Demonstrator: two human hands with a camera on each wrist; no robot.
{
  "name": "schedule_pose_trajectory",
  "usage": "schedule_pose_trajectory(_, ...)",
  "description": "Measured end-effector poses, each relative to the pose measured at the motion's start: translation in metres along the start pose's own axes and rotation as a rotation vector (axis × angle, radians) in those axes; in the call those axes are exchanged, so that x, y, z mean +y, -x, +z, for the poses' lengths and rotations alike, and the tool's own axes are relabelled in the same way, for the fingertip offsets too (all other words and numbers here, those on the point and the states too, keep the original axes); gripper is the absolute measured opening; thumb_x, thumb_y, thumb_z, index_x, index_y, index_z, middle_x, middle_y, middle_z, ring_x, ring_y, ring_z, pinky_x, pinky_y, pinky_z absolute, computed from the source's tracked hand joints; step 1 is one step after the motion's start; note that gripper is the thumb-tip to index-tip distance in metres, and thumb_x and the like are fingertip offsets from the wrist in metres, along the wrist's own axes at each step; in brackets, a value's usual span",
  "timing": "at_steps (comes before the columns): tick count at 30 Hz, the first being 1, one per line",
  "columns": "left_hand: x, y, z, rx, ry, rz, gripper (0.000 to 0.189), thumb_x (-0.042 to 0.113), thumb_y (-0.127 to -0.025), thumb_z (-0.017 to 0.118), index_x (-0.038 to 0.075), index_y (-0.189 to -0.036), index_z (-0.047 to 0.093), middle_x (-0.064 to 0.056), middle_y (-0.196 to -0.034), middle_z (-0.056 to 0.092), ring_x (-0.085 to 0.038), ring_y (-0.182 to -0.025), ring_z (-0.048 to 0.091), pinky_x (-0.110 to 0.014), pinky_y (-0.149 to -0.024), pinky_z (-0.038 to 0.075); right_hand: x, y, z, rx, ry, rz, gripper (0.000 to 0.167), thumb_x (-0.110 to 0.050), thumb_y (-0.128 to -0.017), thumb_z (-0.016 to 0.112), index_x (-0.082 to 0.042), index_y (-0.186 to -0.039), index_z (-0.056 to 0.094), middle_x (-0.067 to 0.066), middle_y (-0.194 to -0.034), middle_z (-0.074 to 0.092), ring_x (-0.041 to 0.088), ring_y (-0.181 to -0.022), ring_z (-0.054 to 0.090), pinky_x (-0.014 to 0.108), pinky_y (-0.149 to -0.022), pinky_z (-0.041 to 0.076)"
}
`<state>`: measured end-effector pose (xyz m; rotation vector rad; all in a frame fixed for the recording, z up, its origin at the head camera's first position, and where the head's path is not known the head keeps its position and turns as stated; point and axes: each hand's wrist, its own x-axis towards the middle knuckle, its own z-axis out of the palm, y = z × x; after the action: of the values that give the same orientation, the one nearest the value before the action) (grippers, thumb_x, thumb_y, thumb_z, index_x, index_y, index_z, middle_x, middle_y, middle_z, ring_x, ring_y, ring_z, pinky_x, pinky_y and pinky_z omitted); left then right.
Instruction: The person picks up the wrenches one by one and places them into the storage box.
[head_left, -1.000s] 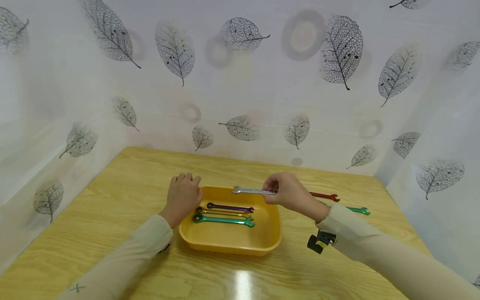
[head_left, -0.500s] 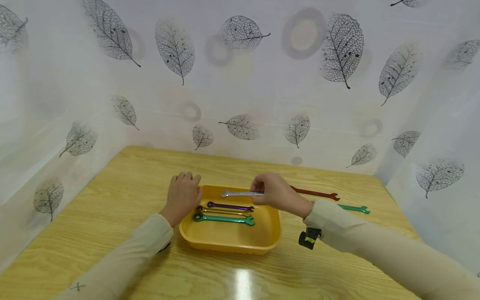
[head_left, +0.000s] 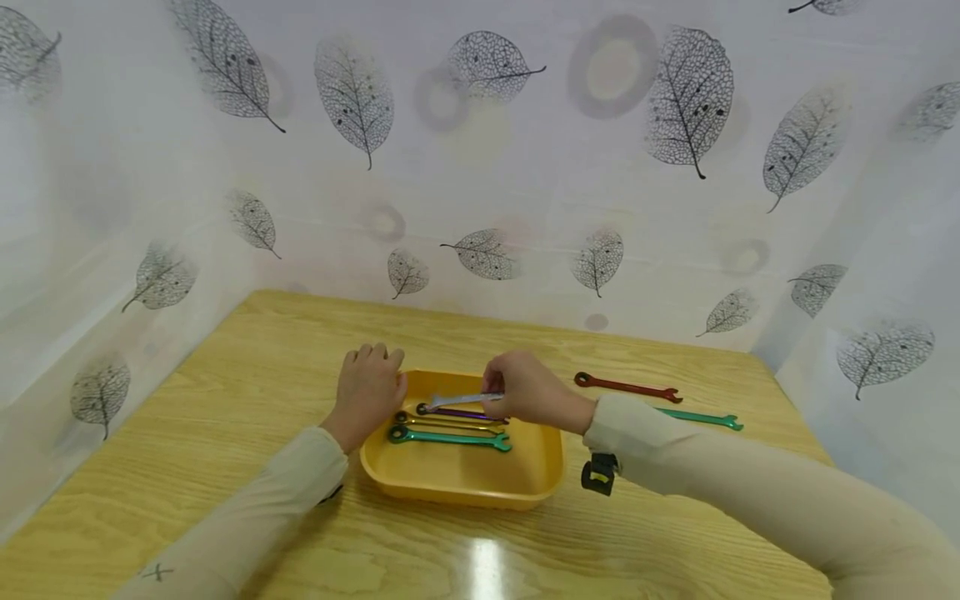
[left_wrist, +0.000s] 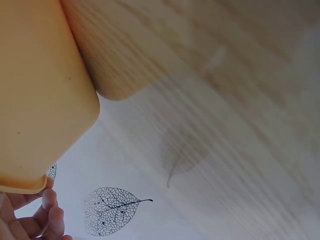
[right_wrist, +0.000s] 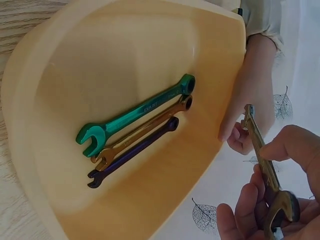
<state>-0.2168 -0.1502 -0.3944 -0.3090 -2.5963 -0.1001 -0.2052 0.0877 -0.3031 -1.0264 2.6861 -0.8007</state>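
A yellow plastic basin [head_left: 457, 493] stands on the table. My left hand [head_left: 367, 392] grips its rim at the back left corner; in the left wrist view the fingers [left_wrist: 52, 220] curl at the rim's edge. Above the basin's back part, my right hand [head_left: 534, 388] pinches a silver combination wrench [head_left: 459, 400] between thumb and fingers, one end pointing left. Inside the basin lie a purple wrench [head_left: 465, 414], a gold wrench [head_left: 450, 425] and a green wrench [head_left: 450, 437], roughly parallel. The right wrist view shows the held wrench [right_wrist: 263, 155] beside the basin wall.
To the basin's right, a red wrench [head_left: 628, 387] and a second green wrench [head_left: 705, 417], partly covered by the right sleeve, lie on the wooden table [head_left: 247, 375]. A leaf-patterned curtain [head_left: 525, 183] hangs behind and along both sides.
My right hand has moved left with the silver wrench, from the basin's right edge to over the purple wrench, uncovering the red wrench. The left hand has stayed on the rim.
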Motion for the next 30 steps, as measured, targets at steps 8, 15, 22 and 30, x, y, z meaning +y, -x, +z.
schedule_pose_trajectory(8,0.001,0.000,-0.003,0.004,0.002,0.000,0.013,0.018,-0.081,0.065,0.006,-0.083,0.062,-0.011,-0.075,0.058,-0.028,-0.072,0.054,-0.041,-0.068,0.045,-0.003,-0.007,0.009,-0.054,0.028,-0.055,0.002,-0.007,-0.079,0.067,-0.005,-0.077,0.066,0.004,-0.069,0.064,0.005,-0.053,0.048,0.018,-0.054,0.043)
schedule_pose_trajectory(15,0.003,0.001,-0.005,-0.016,-0.006,-0.007,0.014,0.020,-0.082,0.065,0.006,-0.083,0.062,-0.011,-0.076,0.059,-0.028,-0.073,0.055,-0.042,-0.069,0.046,-0.006,-0.016,0.020,-0.098,0.058,-0.071,0.004,-0.004,-0.078,0.066,-0.005,-0.075,0.068,0.003,-0.069,0.065,0.004,-0.054,0.048,0.017,-0.055,0.042)
schedule_pose_trajectory(22,0.003,0.001,-0.005,-0.020,-0.019,-0.009,0.015,0.020,-0.082,0.065,0.006,-0.084,0.062,-0.012,-0.077,0.060,-0.027,-0.072,0.055,-0.041,-0.069,0.046,-0.006,-0.025,0.029,-0.138,0.057,-0.046,0.005,-0.004,-0.077,0.067,-0.005,-0.072,0.068,0.003,-0.065,0.064,0.007,-0.052,0.046,0.020,-0.053,0.041)
schedule_pose_trajectory(30,0.001,0.000,-0.002,-0.029,-0.019,-0.018,0.017,0.022,-0.082,0.065,0.007,-0.088,0.064,-0.012,-0.079,0.060,-0.027,-0.073,0.055,-0.042,-0.070,0.046,-0.007,-0.030,0.038,-0.162,0.089,-0.047,0.004,-0.005,-0.077,0.070,-0.003,-0.074,0.070,0.006,-0.070,0.068,0.007,-0.054,0.053,0.020,-0.054,0.045)
